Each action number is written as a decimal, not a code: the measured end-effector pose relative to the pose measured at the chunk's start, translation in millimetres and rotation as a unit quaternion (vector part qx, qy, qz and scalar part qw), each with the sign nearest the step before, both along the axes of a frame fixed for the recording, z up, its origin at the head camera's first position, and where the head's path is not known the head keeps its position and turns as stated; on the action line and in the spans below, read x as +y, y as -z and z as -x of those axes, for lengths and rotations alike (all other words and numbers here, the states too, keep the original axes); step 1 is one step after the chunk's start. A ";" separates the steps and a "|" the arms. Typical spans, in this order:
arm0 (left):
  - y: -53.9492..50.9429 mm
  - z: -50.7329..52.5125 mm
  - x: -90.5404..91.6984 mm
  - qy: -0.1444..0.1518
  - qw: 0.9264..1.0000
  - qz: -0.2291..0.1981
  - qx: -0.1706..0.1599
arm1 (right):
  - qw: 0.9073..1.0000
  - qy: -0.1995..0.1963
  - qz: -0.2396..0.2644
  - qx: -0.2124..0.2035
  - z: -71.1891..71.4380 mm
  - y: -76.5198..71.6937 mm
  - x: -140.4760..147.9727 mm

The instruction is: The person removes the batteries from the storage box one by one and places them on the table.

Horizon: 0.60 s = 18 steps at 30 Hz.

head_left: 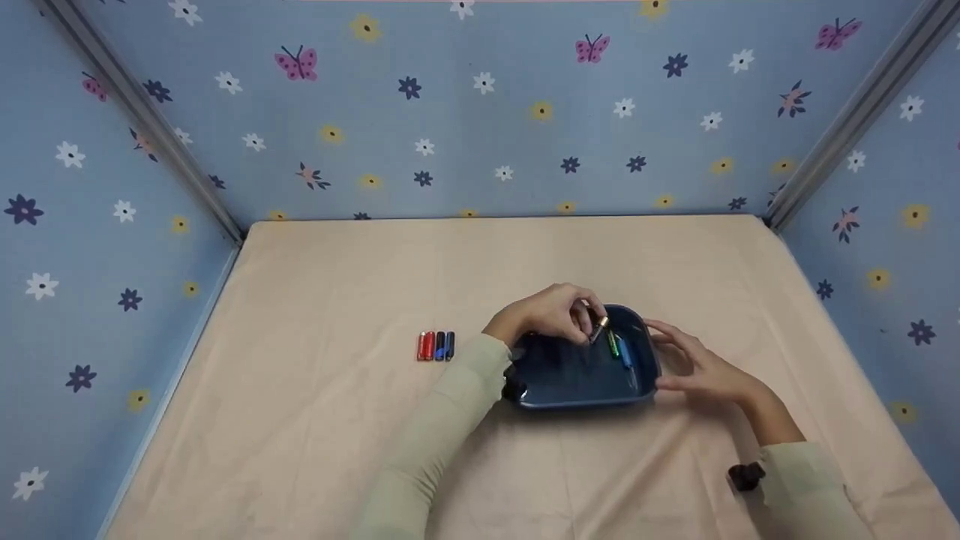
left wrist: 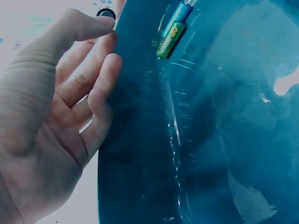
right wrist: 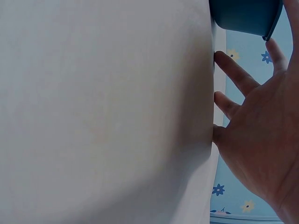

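Note:
My left hand (head_left: 562,311) pinches a dark battery with a gold end (head_left: 599,328) over the far part of a deep blue dish (head_left: 577,405). In the left wrist view only the round end of that battery (left wrist: 106,14) shows between thumb and fingertips. A green battery (head_left: 613,343) and a blue battery (head_left: 625,354) lie inside the dish, near its right wall. My right hand (head_left: 701,367) has its fingers spread at the dish's right side. In the right wrist view a fingertip touches or nearly touches the dish's rim (right wrist: 266,37).
Left of the dish, several batteries stand in a side-by-side row on the cloth, red ones (head_left: 429,346) beside dark blue ones (head_left: 445,346). A beige cloth (head_left: 337,420) covers the table. Patterned blue walls (head_left: 510,135) enclose its back and sides.

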<state>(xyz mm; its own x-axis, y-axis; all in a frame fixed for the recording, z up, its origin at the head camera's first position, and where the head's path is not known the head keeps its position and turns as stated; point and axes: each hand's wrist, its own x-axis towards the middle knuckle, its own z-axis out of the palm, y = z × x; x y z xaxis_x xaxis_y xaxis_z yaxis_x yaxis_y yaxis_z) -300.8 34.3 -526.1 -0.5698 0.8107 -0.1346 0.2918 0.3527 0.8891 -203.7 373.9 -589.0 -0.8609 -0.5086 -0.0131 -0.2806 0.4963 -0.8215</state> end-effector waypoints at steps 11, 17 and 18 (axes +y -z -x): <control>-6.6 -15.0 -32.5 -0.029 0.998 -0.054 0.001 | 1.000 -0.004 0.013 -0.007 1.1 0.1 -1.1; -10.5 -24.2 -55.6 -0.056 0.996 -0.065 0.029 | 1.000 -0.006 0.014 -0.005 0.0 -1.1 -1.3; -10.4 -25.0 -59.7 -0.063 0.995 -0.067 0.035 | 1.000 -0.007 0.014 -0.004 0.1 -1.2 -1.3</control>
